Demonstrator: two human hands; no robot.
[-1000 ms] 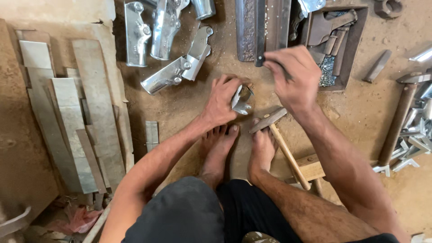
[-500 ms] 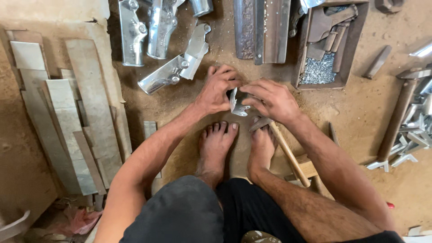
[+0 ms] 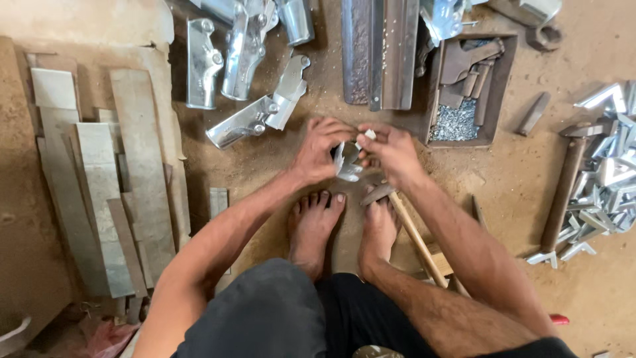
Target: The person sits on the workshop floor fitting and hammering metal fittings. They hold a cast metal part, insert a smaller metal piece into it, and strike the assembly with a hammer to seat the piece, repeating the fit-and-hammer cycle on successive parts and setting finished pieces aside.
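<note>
I squat on a sandy floor with my bare feet together. My left hand (image 3: 319, 152) grips a small bent piece of shiny sheet metal (image 3: 346, 162) just above my toes. My right hand (image 3: 392, 151) meets it from the right, fingertips pinched on the top of the same piece, perhaps with a tiny part between them. A hammer (image 3: 403, 229) lies with its head by my right foot, its wooden handle running back toward my right leg.
Flat metal strips (image 3: 99, 192) lie stacked at the left. Shiny formed metal brackets (image 3: 255, 119) lie ahead, next to a dark steel bar (image 3: 377, 53). A wooden box (image 3: 493, 106) holds small nails and tools. A second hammer (image 3: 563, 192) and a heap of metal angle pieces (image 3: 606, 192) lie at the right.
My right hand came back from the wooden box and joined my left hand on the metal piece. Both hands shifted slightly toward the middle.
</note>
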